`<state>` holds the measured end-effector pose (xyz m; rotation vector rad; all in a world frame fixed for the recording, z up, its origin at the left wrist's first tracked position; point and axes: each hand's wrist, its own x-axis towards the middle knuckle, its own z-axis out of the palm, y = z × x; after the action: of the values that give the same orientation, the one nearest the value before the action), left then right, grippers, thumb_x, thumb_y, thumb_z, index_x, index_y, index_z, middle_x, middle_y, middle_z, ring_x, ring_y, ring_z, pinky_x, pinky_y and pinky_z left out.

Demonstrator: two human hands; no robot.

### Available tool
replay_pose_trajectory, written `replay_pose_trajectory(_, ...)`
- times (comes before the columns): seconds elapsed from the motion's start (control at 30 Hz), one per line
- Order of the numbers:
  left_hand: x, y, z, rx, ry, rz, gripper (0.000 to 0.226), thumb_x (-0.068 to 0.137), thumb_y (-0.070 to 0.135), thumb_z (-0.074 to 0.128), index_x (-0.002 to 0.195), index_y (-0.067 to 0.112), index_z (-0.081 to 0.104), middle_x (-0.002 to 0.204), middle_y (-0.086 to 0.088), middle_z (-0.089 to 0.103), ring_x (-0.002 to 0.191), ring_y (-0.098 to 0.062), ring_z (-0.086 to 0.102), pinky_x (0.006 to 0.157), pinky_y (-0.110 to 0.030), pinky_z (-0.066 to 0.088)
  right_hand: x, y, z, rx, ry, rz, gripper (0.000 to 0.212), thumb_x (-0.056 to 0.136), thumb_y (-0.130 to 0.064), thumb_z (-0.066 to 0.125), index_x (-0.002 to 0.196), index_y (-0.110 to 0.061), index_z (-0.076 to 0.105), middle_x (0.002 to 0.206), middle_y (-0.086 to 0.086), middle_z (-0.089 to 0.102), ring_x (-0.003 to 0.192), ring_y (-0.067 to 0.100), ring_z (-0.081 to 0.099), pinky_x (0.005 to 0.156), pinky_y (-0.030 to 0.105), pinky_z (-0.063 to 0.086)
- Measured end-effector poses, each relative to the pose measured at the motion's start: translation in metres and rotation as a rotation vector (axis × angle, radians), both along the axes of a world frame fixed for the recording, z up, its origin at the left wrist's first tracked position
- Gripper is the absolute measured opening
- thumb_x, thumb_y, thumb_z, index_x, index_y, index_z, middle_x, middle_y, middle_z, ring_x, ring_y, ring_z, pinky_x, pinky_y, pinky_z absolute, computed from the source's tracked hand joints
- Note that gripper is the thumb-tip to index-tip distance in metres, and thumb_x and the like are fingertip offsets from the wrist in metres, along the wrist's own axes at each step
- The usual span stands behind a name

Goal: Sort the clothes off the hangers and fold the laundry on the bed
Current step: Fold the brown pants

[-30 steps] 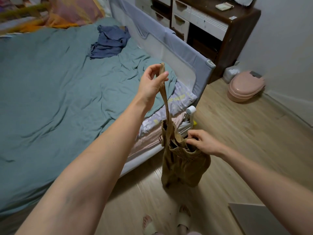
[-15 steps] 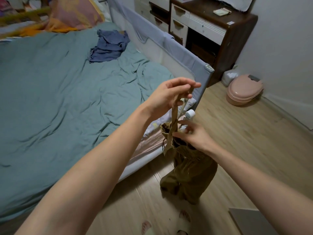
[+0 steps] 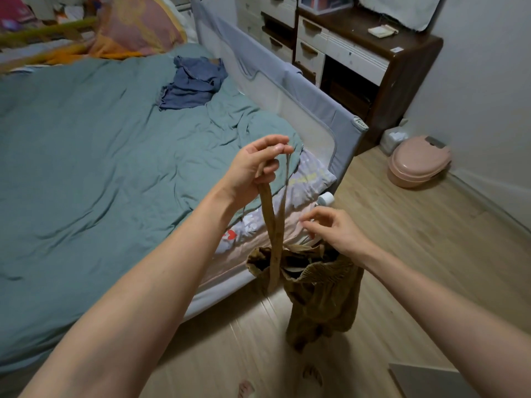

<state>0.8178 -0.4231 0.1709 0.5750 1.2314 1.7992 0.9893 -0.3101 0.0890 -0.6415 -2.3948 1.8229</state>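
The left hand (image 3: 253, 168) grips the strap (image 3: 274, 225) of a brown garment (image 3: 321, 300) hanging beside the bed (image 3: 86, 168); the right hand (image 3: 336, 231), fingers loosely spread, holds nothing just above it.

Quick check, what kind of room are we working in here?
A home bedroom, most likely: a bed with a teal sheet, a padded bed rail along its side, and a dark wooden desk with drawers against the wall.

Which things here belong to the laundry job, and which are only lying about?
Job:
- brown garment, its strap held by the left hand
- right hand
- blue garment
- bed

Lying about:
- pink potty
- dresser
- pillow
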Motion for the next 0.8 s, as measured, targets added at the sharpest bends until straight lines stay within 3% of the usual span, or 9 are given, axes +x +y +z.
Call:
replay_pose_trajectory(0.1, 0.001, -0.003, 0.005, 0.032, -0.058, -0.125, 0.022, 0.095, -0.001, 0.042, 0.094, 0.012, 0.061, 0.074, 0.006, 0.066, 0.039, 0.001, 0.033, 0.035, -0.008, 0.020, -0.006, -0.006, 0.002, -0.052, -0.076, 0.031, 0.046, 0.086, -0.033, 0.069, 0.129, -0.037, 0.052, 0.062, 0.002, 0.065, 0.060, 0.010, 0.063, 0.076, 0.027, 0.049)
replay_pose_trajectory(0.17, 0.009, -0.001, 0.009, 0.029, -0.043, -0.292, 0.024, 0.091, 0.000, 0.045, 0.089, 0.012, 0.066, 0.074, 0.004, 0.064, 0.041, 0.001, 0.036, 0.034, -0.008, 0.023, -0.013, -0.017, 0.005, -0.078, -0.039, 0.072, 0.038, 0.090, -0.031, 0.064, 0.125, -0.037, 0.053, 0.067, -0.005, 0.066, 0.053, 0.013, 0.058, 0.060, 0.023, 0.047)
replay_pose_trajectory(0.23, 0.016, 0.001, 0.011, 0.020, -0.005, -0.414, 0.025, 0.088, 0.003, 0.046, 0.087, 0.013, 0.069, 0.075, 0.002, 0.063, 0.042, 0.000, 0.039, 0.035, -0.008, 0.025, -0.018, -0.023, 0.005, -0.059, 0.025, 0.068, 0.023, 0.094, -0.023, 0.059, 0.116, -0.020, 0.064, 0.069, -0.006, 0.066, 0.048, 0.013, 0.054, 0.051, 0.023, 0.042)
replay_pose_trajectory(0.3, 0.015, -0.001, 0.011, 0.017, 0.014, -0.381, 0.026, 0.087, 0.003, 0.047, 0.085, 0.015, 0.070, 0.074, 0.003, 0.064, 0.041, 0.000, 0.038, 0.034, -0.009, 0.022, -0.018, -0.024, 0.003, -0.038, 0.020, 0.044, 0.023, 0.097, -0.020, 0.054, 0.098, -0.003, 0.068, 0.059, 0.003, 0.061, 0.044, 0.007, 0.050, 0.050, 0.019, 0.038)
replay_pose_trajectory(0.4, -0.008, -0.013, 0.002, 0.009, -0.041, -0.091, 0.026, 0.091, -0.004, 0.044, 0.088, 0.012, 0.064, 0.071, 0.005, 0.065, 0.036, 0.001, 0.033, 0.034, -0.010, 0.017, -0.013, -0.016, 0.001, -0.059, -0.024, 0.007, 0.025, 0.097, -0.017, 0.054, 0.083, 0.002, 0.063, 0.053, 0.005, 0.057, 0.047, 0.006, 0.052, 0.059, 0.018, 0.042)
replay_pose_trajectory(0.5, -0.038, -0.035, -0.027, -0.309, 0.279, 0.142, 0.029, 0.091, -0.008, 0.043, 0.081, 0.011, 0.062, 0.072, 0.000, 0.066, 0.040, -0.004, 0.036, 0.036, -0.012, 0.021, -0.008, -0.006, -0.003, -0.063, -0.028, -0.027, 0.024, 0.095, -0.018, 0.058, 0.076, -0.004, 0.063, 0.061, 0.004, 0.060, 0.060, 0.012, 0.053, 0.064, 0.023, 0.042)
replay_pose_trajectory(0.6, -0.038, -0.056, -0.064, -0.680, 0.706, -0.015, 0.030, 0.090, -0.007, 0.051, 0.077, 0.013, 0.069, 0.084, -0.007, 0.069, 0.059, 0.005, 0.056, 0.058, -0.008, 0.039, -0.010, -0.002, -0.002, -0.107, 0.003, -0.101, 0.023, 0.097, -0.018, 0.054, 0.075, -0.012, 0.058, 0.080, 0.009, 0.059, 0.068, 0.016, 0.046, 0.055, 0.015, 0.038)
replay_pose_trajectory(0.67, -0.020, -0.063, -0.083, -0.698, 0.739, -0.256, 0.010, 0.090, 0.011, 0.065, 0.086, 0.013, 0.074, 0.093, -0.001, 0.071, 0.073, 0.006, 0.061, 0.073, -0.012, 0.043, -0.012, -0.004, 0.001, -0.213, 0.029, -0.141, 0.023, 0.099, -0.018, 0.050, 0.077, -0.014, 0.053, 0.089, 0.011, 0.067, 0.054, 0.012, 0.042, 0.046, 0.013, 0.035)
replay_pose_trajectory(0.8, 0.026, -0.058, -0.103, -0.651, 0.808, -0.416, 0.023, 0.074, 0.051, 0.076, 0.087, 0.031, 0.074, 0.079, 0.017, 0.068, 0.074, 0.001, 0.060, 0.070, -0.019, 0.045, -0.013, -0.012, 0.013, -0.392, 0.063, -0.174, 0.021, 0.103, -0.016, 0.042, 0.087, -0.009, 0.053, 0.086, 0.014, 0.071, 0.040, 0.005, 0.053, 0.039, 0.012, 0.039)
